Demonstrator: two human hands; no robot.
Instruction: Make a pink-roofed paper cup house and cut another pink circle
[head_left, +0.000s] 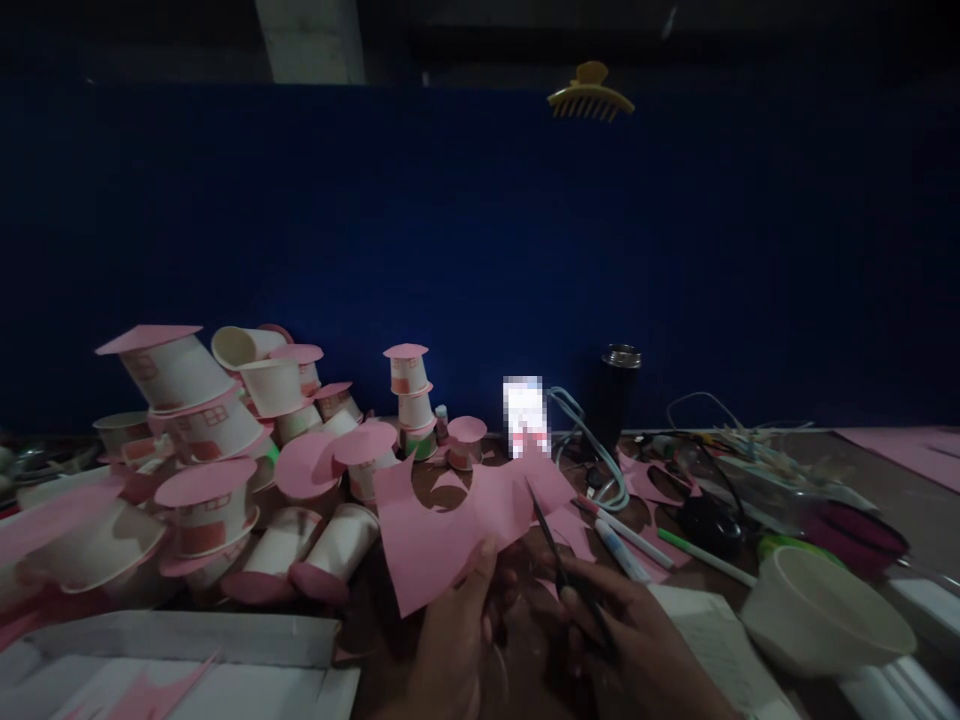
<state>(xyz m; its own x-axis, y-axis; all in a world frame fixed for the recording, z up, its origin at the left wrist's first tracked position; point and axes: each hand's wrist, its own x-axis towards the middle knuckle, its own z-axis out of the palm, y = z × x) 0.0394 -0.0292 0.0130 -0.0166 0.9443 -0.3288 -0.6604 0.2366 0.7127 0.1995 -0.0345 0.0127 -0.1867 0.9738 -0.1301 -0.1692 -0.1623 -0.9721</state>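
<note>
— Both hands sit closest, low in the view. What is each one doing?

— Left hand (457,630) pinches the lower edge of a pink paper sheet (442,525), thumb on top, lifting it off the worktop (862,470) so the blades can get under and over it. Right hand (637,640) is closed around the handles of dark scissors (559,560), whose tips point up into the sheet's right edge.

— Why is the sheet held so high and tilted?

— Probably to keep it taut and facing the eyes; a rounded piece is already missing from its top, so it flops without support.

— And around them?

— Just right lie pens (626,545) among pink scraps, within reach. Farther right stands a white bowl (825,610). To the left, paper cups (217,440) capped with pink discs are heaped and stacked, likely pushed aside to leave cutting room. Behind, a dark flask (616,395) stands against the blue wall, where a yellow hair claw (590,95) hangs.
</note>
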